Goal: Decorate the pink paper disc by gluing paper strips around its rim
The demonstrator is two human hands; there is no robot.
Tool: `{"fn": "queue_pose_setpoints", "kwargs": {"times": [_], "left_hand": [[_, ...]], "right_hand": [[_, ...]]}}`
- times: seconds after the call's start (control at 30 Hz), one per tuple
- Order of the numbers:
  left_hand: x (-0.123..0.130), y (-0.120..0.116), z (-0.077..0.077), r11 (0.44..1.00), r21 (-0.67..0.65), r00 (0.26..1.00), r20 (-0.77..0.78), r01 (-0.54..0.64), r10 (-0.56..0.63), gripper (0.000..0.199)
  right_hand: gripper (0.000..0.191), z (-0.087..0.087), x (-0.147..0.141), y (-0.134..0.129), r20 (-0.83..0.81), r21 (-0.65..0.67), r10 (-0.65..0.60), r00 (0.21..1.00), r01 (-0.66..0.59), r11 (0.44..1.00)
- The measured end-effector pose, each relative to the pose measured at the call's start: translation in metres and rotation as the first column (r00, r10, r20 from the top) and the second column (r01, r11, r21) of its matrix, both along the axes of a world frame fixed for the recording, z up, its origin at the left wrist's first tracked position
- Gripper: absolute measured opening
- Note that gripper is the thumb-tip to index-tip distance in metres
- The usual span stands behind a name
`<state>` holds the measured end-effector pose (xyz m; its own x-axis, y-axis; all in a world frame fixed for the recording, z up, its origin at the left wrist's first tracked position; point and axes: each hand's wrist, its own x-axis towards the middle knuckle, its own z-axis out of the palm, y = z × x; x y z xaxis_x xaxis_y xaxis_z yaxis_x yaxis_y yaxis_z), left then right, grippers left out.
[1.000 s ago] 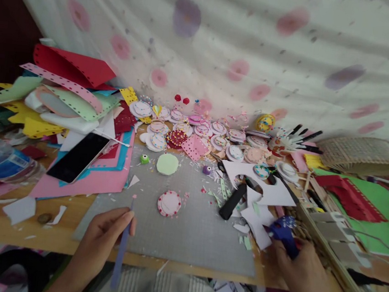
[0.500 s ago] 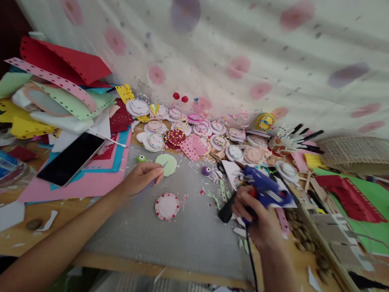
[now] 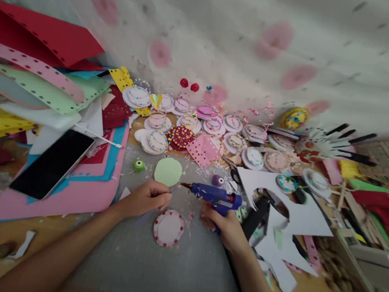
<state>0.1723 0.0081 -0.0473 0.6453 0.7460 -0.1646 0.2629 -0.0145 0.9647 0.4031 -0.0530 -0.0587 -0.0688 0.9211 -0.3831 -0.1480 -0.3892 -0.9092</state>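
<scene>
My left hand (image 3: 150, 199) is closed round a thin pointed tool (image 3: 175, 188), whose exact kind I cannot make out. My right hand (image 3: 219, 222) grips a blue glue gun (image 3: 212, 194), its nozzle pointing left, close to the tool's tip. Just behind the nozzle lies a pale green paper disc (image 3: 167, 171) on the grey mat (image 3: 128, 263). In front of my hands sits a round white layered paper piece (image 3: 168, 228) with red dots round its rim. A green eye-like bead (image 3: 139, 165) and a purple one (image 3: 218, 180) lie on either side of the disc.
Several decorated paper hats (image 3: 156, 140) crowd the back by the curtain. A phone (image 3: 53, 162) lies on coloured sheets at left, beside a heap of foam paper (image 3: 43, 35). Cut white paper (image 3: 298, 211), scissors (image 3: 235, 174) and scraps lie at right.
My right hand has brought the glue gun left, over the mat, to the tool in my left hand. The white paper it covered now shows. The view has shifted closer.
</scene>
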Motion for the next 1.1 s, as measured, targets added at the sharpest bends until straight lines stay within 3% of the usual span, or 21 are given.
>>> {"fn": "queue_pose_setpoints", "kwargs": {"times": [0.47,1.1], "left_hand": [[0.0003,-0.0016,-0.0002,0.994,-0.017,0.994,0.024,-0.103,0.104,0.034],[0.0014,-0.0014,-0.0006,0.998,-0.008,0.998,0.004,-0.063,0.063,0.036]], "right_hand": [[0.032,-0.0058,0.0048,-0.0077,0.283,-0.043,-0.033,0.959,0.047,0.998],[0.024,-0.002,0.0029,-0.0054,0.249,-0.048,-0.018,0.968,0.031,0.998]]}}
